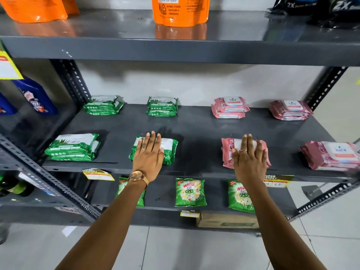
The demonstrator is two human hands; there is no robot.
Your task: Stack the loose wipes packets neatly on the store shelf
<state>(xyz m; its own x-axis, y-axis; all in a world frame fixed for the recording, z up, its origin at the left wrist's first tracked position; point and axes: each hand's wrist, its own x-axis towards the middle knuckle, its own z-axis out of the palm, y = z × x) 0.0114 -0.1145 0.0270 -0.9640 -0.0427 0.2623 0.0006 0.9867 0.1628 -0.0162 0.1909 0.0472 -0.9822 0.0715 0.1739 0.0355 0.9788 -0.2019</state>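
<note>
On the grey middle shelf wipes packets lie in small stacks, in two rows. My left hand rests flat, fingers spread, on the front green stack. My right hand lies flat on the front pink stack. Neither hand grips its stack. Other green stacks sit at the front left, back left and back middle. Pink stacks sit at the back, back right and front right.
Orange pouches and black packs stand on the shelf above. Green detergent packets line the shelf below, beside a cardboard box. Blue bottles fill the left rack. Perforated uprights frame the shelf; price tags hang from its edge.
</note>
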